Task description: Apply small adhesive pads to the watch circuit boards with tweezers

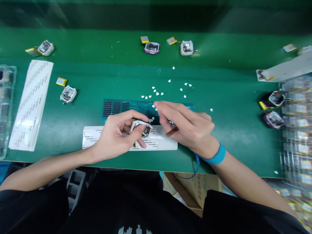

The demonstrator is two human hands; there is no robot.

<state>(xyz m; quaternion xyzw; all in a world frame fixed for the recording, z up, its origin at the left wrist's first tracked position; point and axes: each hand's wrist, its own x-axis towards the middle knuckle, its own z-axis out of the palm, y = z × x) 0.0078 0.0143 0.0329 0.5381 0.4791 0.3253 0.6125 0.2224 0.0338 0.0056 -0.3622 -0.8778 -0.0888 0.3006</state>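
Observation:
My left hand [119,131] is closed around a small white watch-like housing [141,127], whose open side shows a circuit board. A bit of yellow [134,145] shows beneath it, between the fingers. My right hand [187,125], with a blue wrist strap [217,155], is pinched just right of the housing. Part of a thin dark brown piece [172,131] sticks out under its fingers; I cannot make out what it is. Small white round stickers with tabs [157,94] are scattered beyond the hands. Under them lie a blue film sheet with dark strips [117,109] and a white printed liner [92,136].
More housings with yellow-edged batteries lie at the back [187,48] and left [68,94]. A long printed liner strip [31,104] is on the left, beside a clear tray [13,107]. Stacked clear trays [296,130] stand at the right edge. A cardboard box [195,188] is below the table.

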